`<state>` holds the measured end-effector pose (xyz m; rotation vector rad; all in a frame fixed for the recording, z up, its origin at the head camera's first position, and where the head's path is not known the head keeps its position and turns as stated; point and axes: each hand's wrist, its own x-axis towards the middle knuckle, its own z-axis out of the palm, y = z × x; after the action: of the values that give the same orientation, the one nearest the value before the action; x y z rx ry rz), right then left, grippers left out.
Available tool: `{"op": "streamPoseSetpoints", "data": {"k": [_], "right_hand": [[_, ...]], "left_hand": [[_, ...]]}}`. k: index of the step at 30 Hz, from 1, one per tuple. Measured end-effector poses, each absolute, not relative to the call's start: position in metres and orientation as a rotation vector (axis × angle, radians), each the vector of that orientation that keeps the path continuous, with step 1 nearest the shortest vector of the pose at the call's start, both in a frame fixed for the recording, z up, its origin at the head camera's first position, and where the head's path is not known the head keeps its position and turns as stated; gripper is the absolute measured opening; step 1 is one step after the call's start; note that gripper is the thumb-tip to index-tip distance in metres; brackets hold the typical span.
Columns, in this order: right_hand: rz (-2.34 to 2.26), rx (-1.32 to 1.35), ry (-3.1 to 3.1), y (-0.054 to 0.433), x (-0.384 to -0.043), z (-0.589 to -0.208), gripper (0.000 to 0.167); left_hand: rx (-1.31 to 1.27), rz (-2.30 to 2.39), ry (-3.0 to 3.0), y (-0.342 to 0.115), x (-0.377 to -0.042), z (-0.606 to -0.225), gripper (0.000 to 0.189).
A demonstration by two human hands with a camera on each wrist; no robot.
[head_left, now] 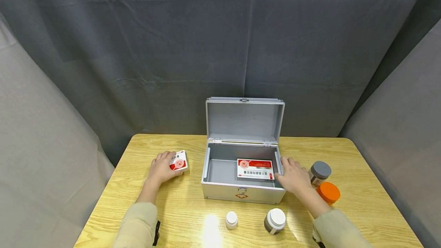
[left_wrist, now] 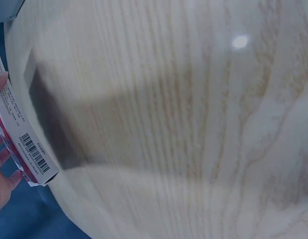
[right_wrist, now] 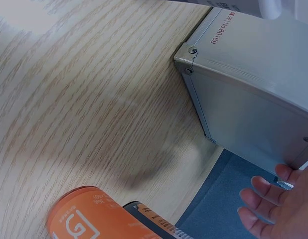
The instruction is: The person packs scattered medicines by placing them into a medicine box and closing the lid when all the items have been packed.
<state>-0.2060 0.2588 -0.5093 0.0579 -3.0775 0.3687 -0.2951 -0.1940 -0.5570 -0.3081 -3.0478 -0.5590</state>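
My left hand [head_left: 160,168] grips a red-and-white medicine box [head_left: 179,161] over the left part of the table, to the left of the case. In the left wrist view the barcode side of this medicine box [left_wrist: 27,137] shows between thumb and fingers. A silver first-aid case [head_left: 224,191] stands with its lid raised. Inside it, toward the right, lies another red-and-white medicine box [head_left: 255,170]. At the case's right rim is my right hand [head_left: 295,178], its fingers loosely bent and holding nothing. The right wrist view has those fingertips [right_wrist: 261,185] beside the case's side wall [right_wrist: 243,119].
In front of the case stand a small white bottle [head_left: 231,220] and a larger white-capped bottle [head_left: 275,221]. An orange-capped bottle [head_left: 328,193] and a grey-capped bottle [head_left: 319,173] are close by the right forearm. Dark cloth [head_left: 172,68] hangs behind the wooden table [head_left: 186,217].
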Motion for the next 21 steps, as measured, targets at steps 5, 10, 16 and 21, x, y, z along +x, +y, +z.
{"op": "streamPoseSetpoints", "data": {"k": [5,10,16,21], "right_hand": [[0.367,0.062,-3.078,0.259,-0.206,-0.509,0.060],[0.365,0.060,-3.078,0.260,-0.206,-0.509,0.061],[0.367,0.057,-3.076,0.260,-0.206,-0.509,0.062],[0.371,0.070,-3.070,0.259,-0.205,-0.509,0.062]], "left_hand": [[-0.344,-0.530,-3.011,-0.187,-0.295,-0.546,0.085],[-0.386,-0.505,-2.963,-0.179,-0.295,-0.531,0.084],[-0.414,-0.505,-2.939,-0.169,-0.295,-0.517,0.081],[-0.430,-0.501,-2.914,-0.164,-0.295,-0.507,0.081]]}}
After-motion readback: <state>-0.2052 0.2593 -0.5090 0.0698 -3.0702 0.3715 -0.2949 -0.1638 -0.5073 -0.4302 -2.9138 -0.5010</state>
